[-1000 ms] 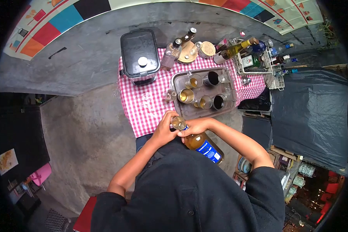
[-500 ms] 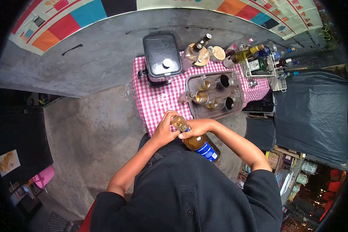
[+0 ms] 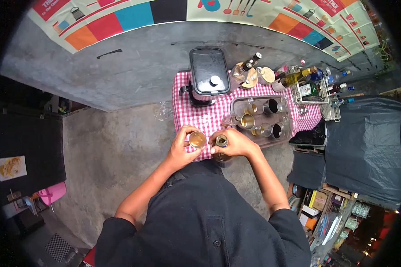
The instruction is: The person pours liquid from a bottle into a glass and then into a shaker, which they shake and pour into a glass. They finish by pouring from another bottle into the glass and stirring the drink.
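Observation:
My left hand (image 3: 182, 149) is wrapped round a small glass (image 3: 197, 139) that holds amber liquid. Just to its right, my right hand (image 3: 236, 143) grips a bottle (image 3: 221, 141) at the neck. The bottle stands roughly upright, its open mouth facing up, and its lower body is mostly hidden. Both hands are over the front edge of the red-and-white checked cloth (image 3: 185, 116). Behind my right hand, a tray (image 3: 287, 104) bears several glasses and cups, some with amber or dark contents.
A black-lidded container (image 3: 209, 71) stands at the table's back left. Bottles (image 3: 294, 79) and a white wire basket (image 3: 314, 99) are at the back right. A grey wall (image 3: 142, 53) rises behind. Dark covered furniture (image 3: 365, 147) is on the right.
The bottle has gone from tilted over the glass to roughly upright. My hands have moved apart, and the glass's opening now faces up. The view has shifted, so the table appears farther right.

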The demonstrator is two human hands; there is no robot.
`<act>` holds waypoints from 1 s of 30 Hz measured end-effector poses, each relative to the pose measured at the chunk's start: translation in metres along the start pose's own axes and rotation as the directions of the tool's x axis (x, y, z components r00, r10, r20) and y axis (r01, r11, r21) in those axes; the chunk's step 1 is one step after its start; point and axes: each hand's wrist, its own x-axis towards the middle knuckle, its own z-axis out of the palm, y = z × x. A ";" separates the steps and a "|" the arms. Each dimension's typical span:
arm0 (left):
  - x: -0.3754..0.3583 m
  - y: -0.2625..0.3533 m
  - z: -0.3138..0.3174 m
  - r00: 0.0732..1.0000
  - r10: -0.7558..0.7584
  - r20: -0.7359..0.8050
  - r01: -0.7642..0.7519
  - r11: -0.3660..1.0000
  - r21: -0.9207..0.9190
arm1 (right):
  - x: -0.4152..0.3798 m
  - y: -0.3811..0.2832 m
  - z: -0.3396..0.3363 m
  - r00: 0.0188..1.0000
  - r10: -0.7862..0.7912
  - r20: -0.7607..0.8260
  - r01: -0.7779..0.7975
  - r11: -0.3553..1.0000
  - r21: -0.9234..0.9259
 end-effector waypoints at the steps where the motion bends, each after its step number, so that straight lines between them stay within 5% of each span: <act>1: -0.003 -0.003 -0.005 1.000 0.006 -0.004 -0.006 1.000 -0.005 | 0.004 0.001 0.000 1.000 -0.007 -0.002 0.007 1.000 0.007; 11: -0.023 -0.011 -0.033 0.993 -0.008 -0.120 0.010 1.000 0.016 | 0.060 0.050 0.031 0.950 -0.014 -0.311 0.058 0.990 0.132; 17: -0.027 -0.024 -0.050 0.984 0.012 -0.180 0.000 0.998 0.064 | 0.084 0.082 0.055 0.844 -0.075 -0.531 0.086 0.996 -0.004; 30: 0.005 -0.019 -0.033 0.971 0.021 -0.240 -0.025 1.000 -0.015 | 0.076 0.070 0.024 0.916 -0.153 -0.371 0.104 0.983 -0.149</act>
